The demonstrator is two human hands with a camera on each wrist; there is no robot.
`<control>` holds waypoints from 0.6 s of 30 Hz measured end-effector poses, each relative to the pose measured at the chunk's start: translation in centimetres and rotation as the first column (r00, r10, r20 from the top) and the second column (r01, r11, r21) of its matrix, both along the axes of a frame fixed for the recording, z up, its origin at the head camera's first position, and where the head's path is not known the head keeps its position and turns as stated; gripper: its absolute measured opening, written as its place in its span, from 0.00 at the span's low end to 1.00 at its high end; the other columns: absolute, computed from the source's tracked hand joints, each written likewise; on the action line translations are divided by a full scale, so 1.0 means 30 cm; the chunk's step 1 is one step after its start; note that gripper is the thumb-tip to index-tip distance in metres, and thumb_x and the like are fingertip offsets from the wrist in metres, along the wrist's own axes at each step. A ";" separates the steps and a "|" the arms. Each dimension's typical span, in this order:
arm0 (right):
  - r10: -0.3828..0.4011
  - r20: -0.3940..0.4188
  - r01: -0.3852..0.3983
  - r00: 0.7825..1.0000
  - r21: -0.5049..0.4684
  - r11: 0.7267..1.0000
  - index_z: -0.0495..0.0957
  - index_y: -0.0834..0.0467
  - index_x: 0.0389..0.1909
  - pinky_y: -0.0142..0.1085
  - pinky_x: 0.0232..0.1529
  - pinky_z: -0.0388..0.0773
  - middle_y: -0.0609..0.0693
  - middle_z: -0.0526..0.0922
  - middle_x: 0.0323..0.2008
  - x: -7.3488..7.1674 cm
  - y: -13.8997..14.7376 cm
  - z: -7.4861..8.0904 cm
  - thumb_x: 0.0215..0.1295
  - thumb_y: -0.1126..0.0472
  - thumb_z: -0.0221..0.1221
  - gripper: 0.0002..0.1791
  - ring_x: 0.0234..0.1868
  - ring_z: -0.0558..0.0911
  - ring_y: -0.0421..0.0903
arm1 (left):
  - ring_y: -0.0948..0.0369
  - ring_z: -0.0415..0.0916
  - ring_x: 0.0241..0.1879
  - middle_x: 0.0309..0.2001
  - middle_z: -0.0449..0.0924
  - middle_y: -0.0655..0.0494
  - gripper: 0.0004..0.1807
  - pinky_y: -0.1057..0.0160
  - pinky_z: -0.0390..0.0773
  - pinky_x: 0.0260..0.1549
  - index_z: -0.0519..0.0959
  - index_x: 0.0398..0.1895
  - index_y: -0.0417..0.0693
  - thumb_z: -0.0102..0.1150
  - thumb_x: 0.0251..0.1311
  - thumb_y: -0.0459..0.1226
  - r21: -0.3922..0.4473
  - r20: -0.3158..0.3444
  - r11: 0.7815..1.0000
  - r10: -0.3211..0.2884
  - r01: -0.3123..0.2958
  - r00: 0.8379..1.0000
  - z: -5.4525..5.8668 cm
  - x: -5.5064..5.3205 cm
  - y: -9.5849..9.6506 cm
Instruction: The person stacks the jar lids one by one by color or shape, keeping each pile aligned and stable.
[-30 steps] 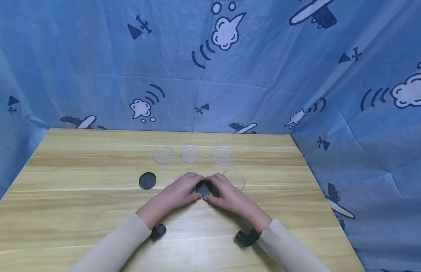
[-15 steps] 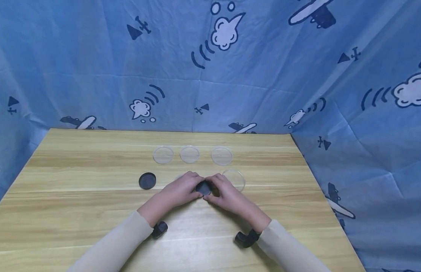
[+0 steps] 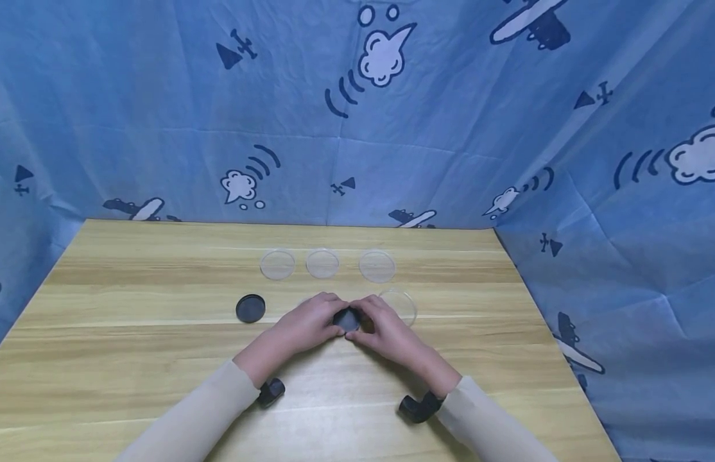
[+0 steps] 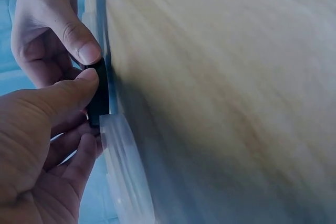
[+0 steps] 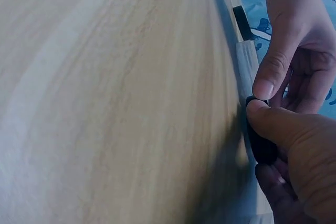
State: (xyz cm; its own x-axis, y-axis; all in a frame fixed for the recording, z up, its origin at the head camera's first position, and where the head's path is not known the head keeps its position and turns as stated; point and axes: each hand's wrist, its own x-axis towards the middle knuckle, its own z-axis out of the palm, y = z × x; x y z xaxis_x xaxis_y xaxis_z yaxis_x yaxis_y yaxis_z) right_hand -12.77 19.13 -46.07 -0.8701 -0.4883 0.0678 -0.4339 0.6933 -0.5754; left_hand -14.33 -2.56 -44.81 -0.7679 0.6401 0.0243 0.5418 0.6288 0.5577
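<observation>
Above the middle of the table, my left hand [image 3: 309, 323] and my right hand [image 3: 386, 327] hold a shallow black round dish [image 3: 347, 321] between them. Each hand pinches its rim with thumb and fingers, from opposite sides. The left wrist view shows the dish [image 4: 98, 95] edge-on, both thumbs on its near side. In the right wrist view the dish [image 5: 261, 137] is again edge-on, and the fingers cover part of it. Beside my right hand lies a clear round dish [image 3: 408, 300], partly hidden. Another clear rim [image 3: 303, 299] barely shows behind my left hand.
Farther back, three clear round dishes [image 3: 278, 264] lie in a row on the wooden table [image 3: 161, 359]. A second black round dish [image 3: 250, 308] lies to the left. Patterned blue cloth [image 3: 300, 96] hangs behind the table and along its right side.
Almost nothing differs: both hands stay at the same spot on the black dish, with only a very slight shift of it between the fingers. The other dishes have not moved.
</observation>
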 end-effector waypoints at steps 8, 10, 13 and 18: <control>-0.022 0.042 0.024 0.999 -0.053 0.998 0.78 0.61 0.63 0.42 0.59 0.83 0.55 0.81 0.57 -0.002 0.004 0.022 0.64 0.58 0.73 0.29 0.56 0.83 0.47 | 0.54 0.82 0.57 0.60 0.83 0.46 0.26 0.53 0.81 0.59 0.78 0.67 0.42 0.69 0.67 0.37 0.081 0.023 0.997 0.012 -0.014 1.000 0.019 0.000 -0.003; -0.018 0.044 0.020 0.999 -0.062 0.998 0.77 0.62 0.63 0.42 0.59 0.84 0.55 0.81 0.57 -0.002 0.005 0.028 0.64 0.58 0.73 0.29 0.56 0.83 0.48 | 0.54 0.82 0.58 0.60 0.83 0.46 0.26 0.53 0.81 0.59 0.78 0.67 0.42 0.69 0.67 0.37 0.089 0.020 0.996 0.010 -0.011 1.000 0.021 0.000 -0.005; -0.011 0.047 0.014 0.999 -0.073 0.997 0.77 0.62 0.63 0.41 0.59 0.84 0.55 0.81 0.56 0.000 0.005 0.034 0.64 0.59 0.73 0.29 0.56 0.84 0.48 | 0.54 0.82 0.58 0.60 0.84 0.47 0.26 0.53 0.81 0.60 0.78 0.68 0.42 0.69 0.67 0.37 0.104 0.013 0.995 0.005 -0.006 1.000 0.023 0.000 -0.009; 0.006 0.058 0.000 0.998 -0.096 0.995 0.77 0.62 0.63 0.39 0.58 0.84 0.54 0.81 0.56 0.001 0.003 0.040 0.64 0.59 0.73 0.28 0.55 0.85 0.48 | 0.54 0.82 0.58 0.59 0.84 0.47 0.27 0.53 0.81 0.60 0.79 0.68 0.43 0.70 0.66 0.37 0.126 -0.001 0.992 -0.003 0.003 1.000 0.025 0.003 -0.022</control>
